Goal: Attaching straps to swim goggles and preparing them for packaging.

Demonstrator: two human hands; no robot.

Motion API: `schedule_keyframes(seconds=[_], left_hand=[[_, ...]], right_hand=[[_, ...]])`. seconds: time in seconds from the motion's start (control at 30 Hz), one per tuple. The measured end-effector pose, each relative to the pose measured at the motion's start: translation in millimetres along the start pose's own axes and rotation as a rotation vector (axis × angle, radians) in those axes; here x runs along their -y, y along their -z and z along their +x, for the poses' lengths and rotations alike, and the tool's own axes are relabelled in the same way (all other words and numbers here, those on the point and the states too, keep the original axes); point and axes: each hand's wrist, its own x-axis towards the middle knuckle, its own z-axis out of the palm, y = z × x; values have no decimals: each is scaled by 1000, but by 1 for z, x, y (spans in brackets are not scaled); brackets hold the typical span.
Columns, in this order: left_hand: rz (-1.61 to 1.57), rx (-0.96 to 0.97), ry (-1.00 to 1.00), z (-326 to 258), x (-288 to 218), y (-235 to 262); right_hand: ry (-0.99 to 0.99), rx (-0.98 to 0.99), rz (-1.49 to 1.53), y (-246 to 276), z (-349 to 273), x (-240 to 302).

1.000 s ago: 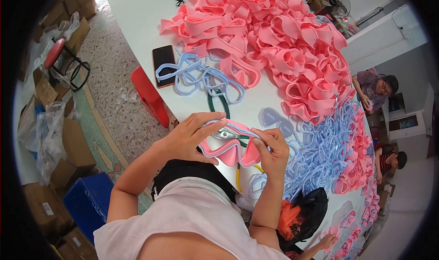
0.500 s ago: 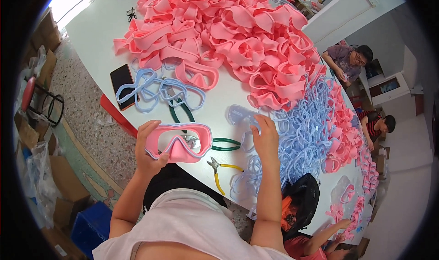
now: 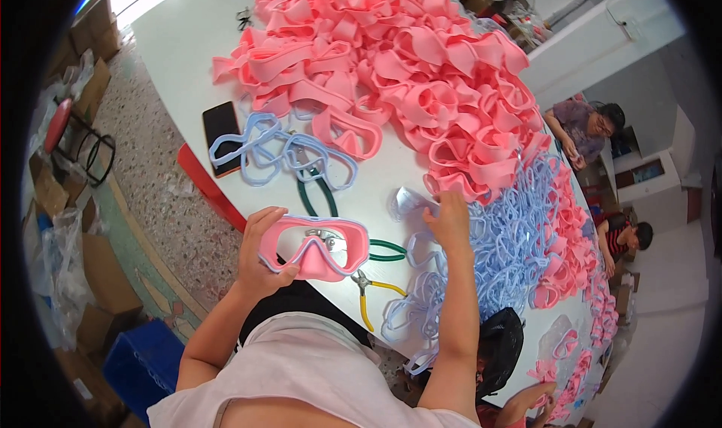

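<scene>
My left hand [image 3: 263, 259] grips one end of a pink diving mask skirt [image 3: 317, 266], which has a light blue frame around its rim. Through its opening shows the metal head of green-handled pliers [image 3: 387, 250]. To the right, my right hand [image 3: 453, 225] pinches the edge of a clear mask lens [image 3: 408, 201], tilted and catching the light above the table. Under the mask's right end lie yellow-handled cutters [image 3: 365, 283]. Farther off, a second green-handled pair of pliers [image 3: 319, 193] rests partly beneath loose blue frames [image 3: 259, 151].
A large heap of pink skirts [image 3: 391, 67] covers the far part of the white table [image 3: 173, 59]. Tangled blue frames [image 3: 500, 247] pile up beside my right forearm. A phone [image 3: 220, 131] lies at left, above a red stool [image 3: 207, 183]. Other people sit along the right side.
My right hand has closed on the clear lens, which lay flatter before and is now tilted up. The whole view has shifted slightly; my left hand keeps hold of the skirt.
</scene>
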Motion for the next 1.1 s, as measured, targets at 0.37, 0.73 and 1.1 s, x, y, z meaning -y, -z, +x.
schedule_keyframes(seconds=[0.37, 0.73, 1.1], left_hand=[[65, -7, -200, 8, -13, -18], [184, -143, -374, 16, -36, -22], [103, -210, -437, 6, -30, -29]], right_hand=[[475, -308, 153, 116, -4, 149], [661, -250, -48, 109, -16, 187], [514, -222, 107, 102, -25, 187]])
